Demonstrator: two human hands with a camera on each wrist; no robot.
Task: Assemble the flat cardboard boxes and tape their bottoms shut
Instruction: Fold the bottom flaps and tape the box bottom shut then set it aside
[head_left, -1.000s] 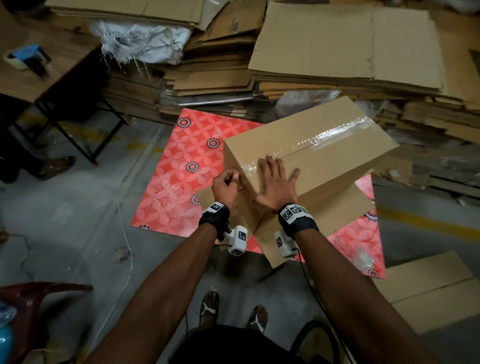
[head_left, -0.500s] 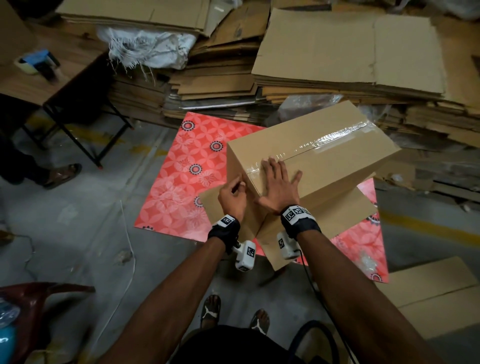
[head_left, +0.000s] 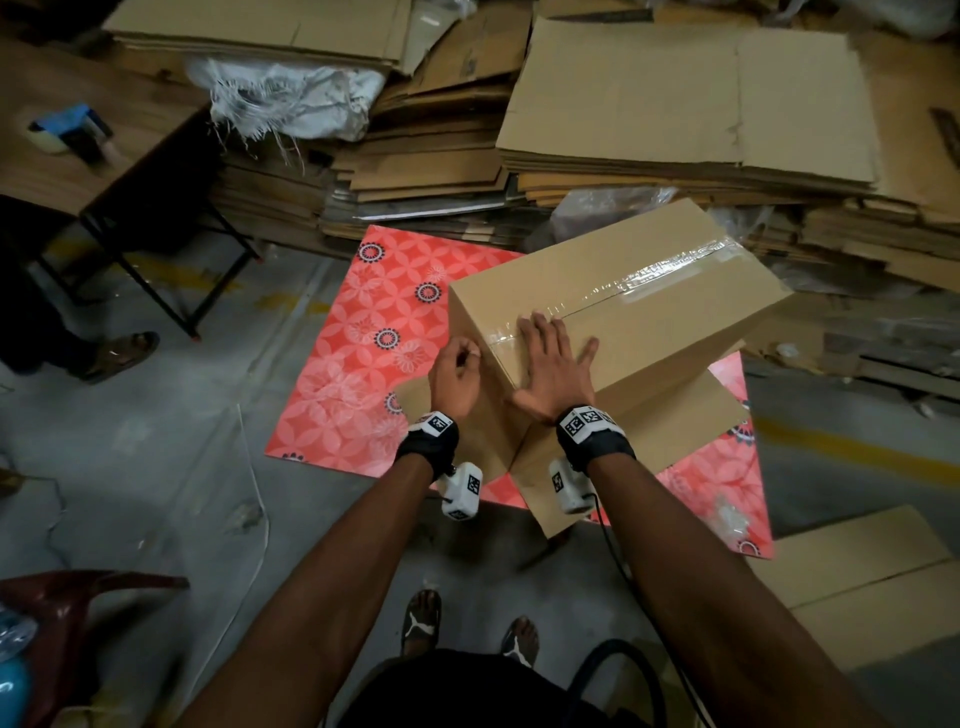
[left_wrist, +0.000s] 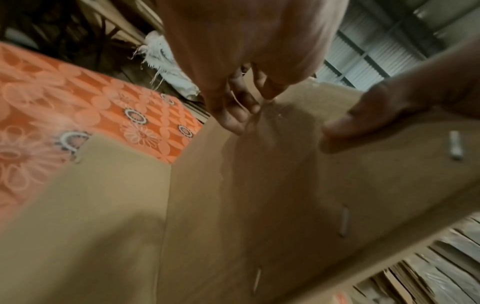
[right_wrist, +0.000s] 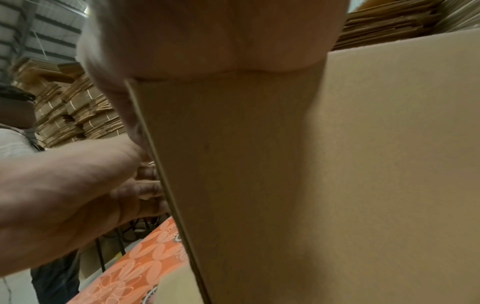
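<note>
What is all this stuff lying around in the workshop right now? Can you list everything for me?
cardboard box: one, brown, assembled, on the mat with its lower flaps splayed out
clear tape: one strip, shiny, along the box's top seam
mat: one, red with flower pattern, on the floor
flat cardboard: many sheets, brown, stacked behind the mat; more at lower right
white sack: one, frayed, on the stacks at the back
table: one, wooden top, black legs, at left
tape dispenser: one, blue, on the table
chair: one, dark red, lower left
another person's foot: one, in a sandal, left edge
left hand: fingers curled at the tape's end on the box's near face
right hand: flat, pressing the box top
</note>
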